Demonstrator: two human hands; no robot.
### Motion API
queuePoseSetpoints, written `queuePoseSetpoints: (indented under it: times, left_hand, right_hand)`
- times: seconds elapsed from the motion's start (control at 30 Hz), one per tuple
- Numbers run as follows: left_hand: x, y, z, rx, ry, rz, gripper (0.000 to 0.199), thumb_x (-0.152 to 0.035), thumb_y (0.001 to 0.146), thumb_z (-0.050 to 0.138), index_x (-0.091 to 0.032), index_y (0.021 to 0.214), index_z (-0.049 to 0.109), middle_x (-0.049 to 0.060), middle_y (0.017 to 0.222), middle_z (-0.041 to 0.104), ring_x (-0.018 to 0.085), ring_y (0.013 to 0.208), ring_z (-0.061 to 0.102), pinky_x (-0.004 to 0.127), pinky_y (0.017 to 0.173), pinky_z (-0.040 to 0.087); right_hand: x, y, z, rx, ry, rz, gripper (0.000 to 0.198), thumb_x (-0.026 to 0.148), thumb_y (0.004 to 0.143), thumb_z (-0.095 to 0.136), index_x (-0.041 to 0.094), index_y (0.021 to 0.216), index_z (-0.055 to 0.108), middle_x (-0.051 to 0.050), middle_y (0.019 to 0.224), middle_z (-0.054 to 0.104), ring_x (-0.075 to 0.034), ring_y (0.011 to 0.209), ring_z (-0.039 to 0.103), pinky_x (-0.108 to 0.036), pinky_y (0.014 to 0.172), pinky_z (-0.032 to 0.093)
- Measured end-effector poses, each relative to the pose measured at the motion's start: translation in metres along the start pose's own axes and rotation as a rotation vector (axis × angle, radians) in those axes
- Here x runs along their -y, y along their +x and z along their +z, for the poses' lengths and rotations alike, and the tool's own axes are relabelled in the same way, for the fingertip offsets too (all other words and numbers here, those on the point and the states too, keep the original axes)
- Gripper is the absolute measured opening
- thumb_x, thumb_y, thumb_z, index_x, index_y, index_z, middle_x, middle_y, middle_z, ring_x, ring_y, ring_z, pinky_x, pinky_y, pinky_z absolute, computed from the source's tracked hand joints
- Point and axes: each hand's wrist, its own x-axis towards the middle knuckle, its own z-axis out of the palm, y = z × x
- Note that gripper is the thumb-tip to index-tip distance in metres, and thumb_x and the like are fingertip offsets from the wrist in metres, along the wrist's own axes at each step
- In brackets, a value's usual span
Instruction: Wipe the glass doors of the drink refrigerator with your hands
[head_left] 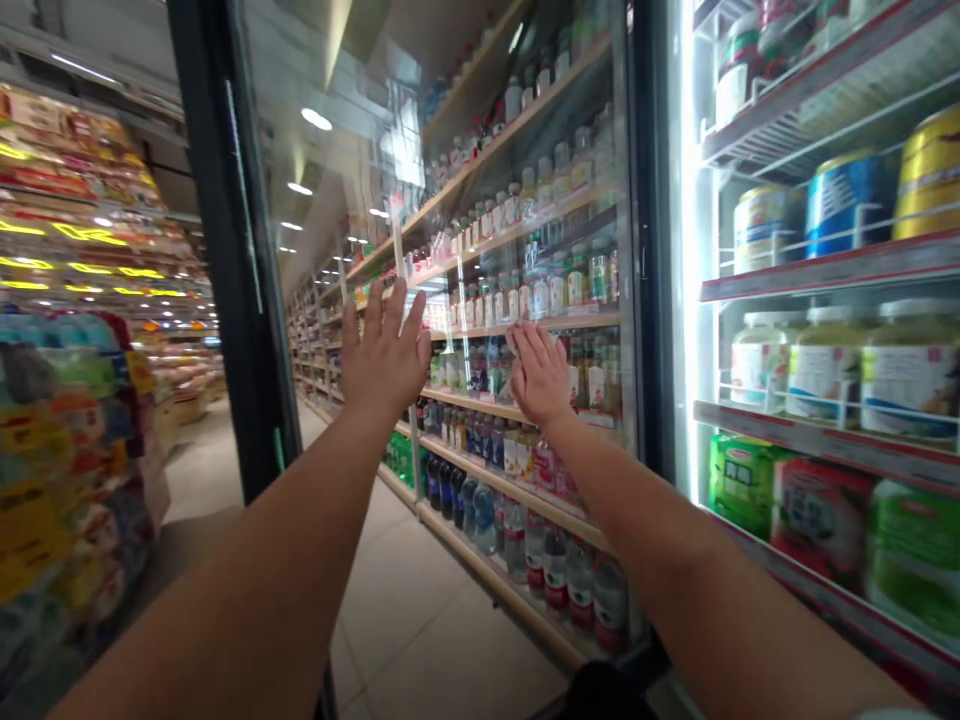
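Observation:
A glass door [465, 480] with a dark frame stands swung out in front of me. My left hand [384, 350] is up against the glass, palm forward, fingers spread, with nothing visible in it. To its right, a little lower, my right hand [541, 375] presses toward the same pane. Its fingers lie close together and bent over a small pale edge beside the fingertips. Whether that is a thin cloth or a reflection I cannot tell. Both palms are hidden from me. Rows of bottles [555, 570] on shelves show in the pane.
At right is a lit refrigerator with wire-fronted shelves [825, 270] holding a blue can [844, 205], white-capped jars [821, 360] and green and red packs [821, 520]. Blurred colourful goods [67, 470] are stacked at left. Tiled floor [442, 610] lies below.

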Motion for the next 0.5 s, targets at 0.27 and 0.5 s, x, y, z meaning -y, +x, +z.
queuePoseSetpoints:
  times: [0.27, 0.5]
  left_hand:
    - [0.001, 0.0, 0.0, -0.005, -0.021, -0.006, 0.059, -0.033, 0.1, 0.041, -0.023, 0.157, 0.033, 0.005, 0.167, 0.021, 0.027, 0.157, 0.007, 0.055, 0.127, 0.0]
    - [0.002, -0.001, 0.0, 0.017, -0.032, -0.028, 0.06, -0.031, 0.098, 0.043, -0.023, 0.157, 0.032, 0.004, 0.167, 0.02, 0.026, 0.157, 0.005, 0.052, 0.128, -0.004]
  right_hand:
    - [-0.005, -0.011, 0.011, -0.235, 0.005, 0.46, 0.059, 0.029, 0.1, 0.026, 0.01, 0.154, 0.037, -0.019, 0.157, 0.041, -0.031, 0.15, 0.028, -0.058, 0.119, 0.028]
    - [-0.058, -0.038, -0.006, -0.073, -0.054, 0.068, 0.056, 0.029, 0.098, 0.033, 0.015, 0.151, 0.043, -0.014, 0.156, 0.045, -0.024, 0.15, 0.03, -0.05, 0.122, 0.028]
